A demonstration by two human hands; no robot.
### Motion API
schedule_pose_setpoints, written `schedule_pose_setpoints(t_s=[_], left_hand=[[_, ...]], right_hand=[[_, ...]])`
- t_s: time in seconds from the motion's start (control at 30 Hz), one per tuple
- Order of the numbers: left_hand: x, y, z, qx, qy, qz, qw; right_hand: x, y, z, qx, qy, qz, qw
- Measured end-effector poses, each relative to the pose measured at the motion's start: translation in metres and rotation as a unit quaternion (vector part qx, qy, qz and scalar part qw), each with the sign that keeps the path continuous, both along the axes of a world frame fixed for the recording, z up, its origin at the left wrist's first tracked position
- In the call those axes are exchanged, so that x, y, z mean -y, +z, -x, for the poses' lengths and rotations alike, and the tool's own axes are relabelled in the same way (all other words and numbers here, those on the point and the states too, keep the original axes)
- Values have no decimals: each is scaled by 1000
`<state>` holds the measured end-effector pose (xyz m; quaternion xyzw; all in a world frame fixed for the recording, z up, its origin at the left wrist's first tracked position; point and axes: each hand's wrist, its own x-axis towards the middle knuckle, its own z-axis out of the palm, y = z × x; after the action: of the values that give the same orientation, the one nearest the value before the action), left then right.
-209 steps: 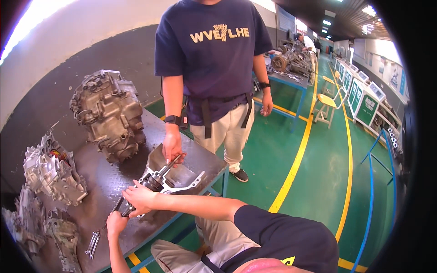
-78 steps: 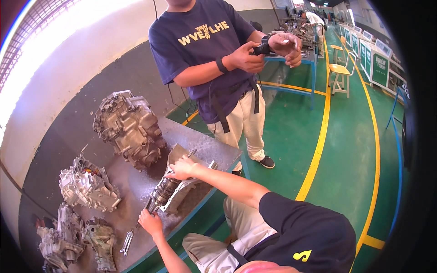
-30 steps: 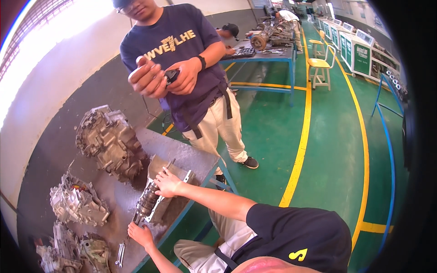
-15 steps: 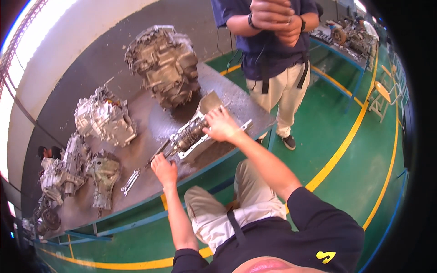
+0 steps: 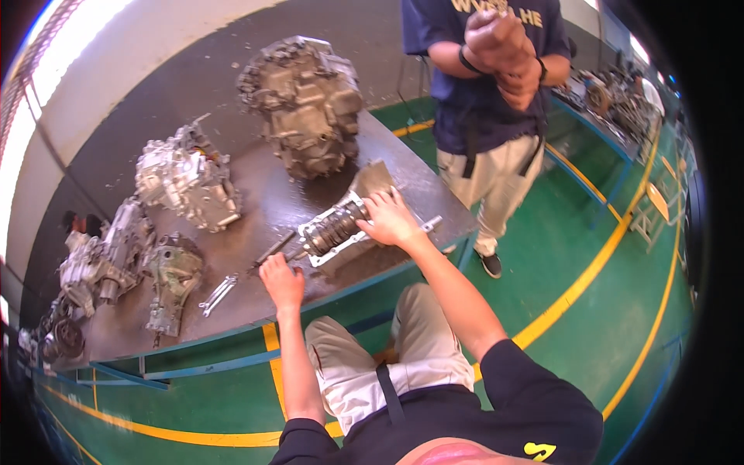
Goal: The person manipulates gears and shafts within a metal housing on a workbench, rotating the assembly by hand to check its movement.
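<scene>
A geared metal shaft assembly (image 5: pixel 332 228) lies on its side on the dark steel workbench (image 5: pixel 256 194). My right hand (image 5: pixel 390 218) rests on top of its right end, fingers spread over the metal. My left hand (image 5: pixel 282 280) is closed around the thin shaft end (image 5: pixel 273 249) that sticks out to the left. A flat metal plate (image 5: pixel 370 178) leans just behind the assembly.
Large gearbox housings (image 5: pixel 304 101) (image 5: pixel 188 177) and smaller casings (image 5: pixel 172 273) (image 5: pixel 101 256) stand on the bench; wrenches (image 5: pixel 218 294) lie near the front edge. A person in a dark blue shirt (image 5: pixel 496 93) stands beyond the bench's right end, hands clasped. Green floor with yellow lines.
The view has swung nearer over the bench; both my hands stay on the shaft assembly. The standing person's hands remain together at chest height.
</scene>
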<state>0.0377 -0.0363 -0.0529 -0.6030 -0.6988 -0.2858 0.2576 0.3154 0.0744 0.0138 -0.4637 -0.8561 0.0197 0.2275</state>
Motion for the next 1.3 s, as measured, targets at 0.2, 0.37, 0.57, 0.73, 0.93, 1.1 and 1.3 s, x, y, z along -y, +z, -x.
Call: schedule_pose_setpoints(t_s=[0.2, 0.37, 0.57, 0.73, 0.93, 1.1, 1.3], left_hand=[[10, -12, 17, 11, -22, -26, 999], [11, -5, 6, 51, -3, 9, 999], [5, -7, 2, 49, -7, 5, 999], [8, -5, 3, 57, 1, 17, 998], [7, -3, 1, 78, 5, 33, 996], [8, -6, 4, 61, 2, 14, 998], [6, -10, 5, 52, 5, 0, 999]], right_hand=[[13, 10, 16, 63, -9, 6, 998], [4, -9, 15, -3, 11, -18, 1000], [0, -14, 10, 4, -10, -18, 1000], [1, -12, 12, 4, -6, -18, 1000], [2, -10, 10, 10, -11, -7, 1000], [10, 2, 10, 46, -10, 13, 999], [11, 4, 9, 36, -5, 20, 999]])
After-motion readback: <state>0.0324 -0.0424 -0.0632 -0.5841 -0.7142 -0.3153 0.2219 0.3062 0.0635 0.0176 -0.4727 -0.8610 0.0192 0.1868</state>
